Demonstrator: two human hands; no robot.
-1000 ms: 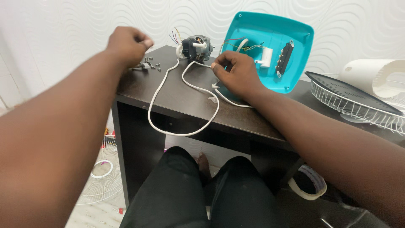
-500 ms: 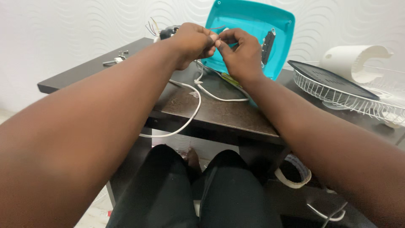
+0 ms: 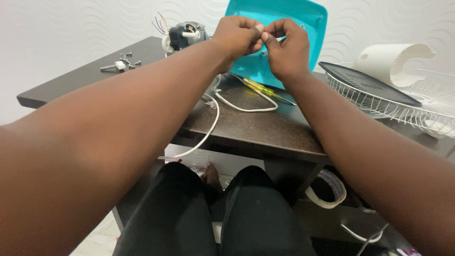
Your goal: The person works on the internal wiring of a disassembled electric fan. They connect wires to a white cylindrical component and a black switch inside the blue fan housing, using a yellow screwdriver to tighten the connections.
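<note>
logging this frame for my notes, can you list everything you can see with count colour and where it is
table: 1, dark brown, under the hands
housing panel: 1, teal, upright behind the hands
motor: 1, grey and white, far left of table
cord: 1, white, looping over the table's front edge
screwdriver: 1, yellow handle, lying on table below the hands
screws: several, silver, far left
fan grille: 1, white wire, right
cover: 1, white, far right
tape roll: 1, whitish, under the table
left hand, right hand: fingertips pinched together, what they hold is hidden
</note>
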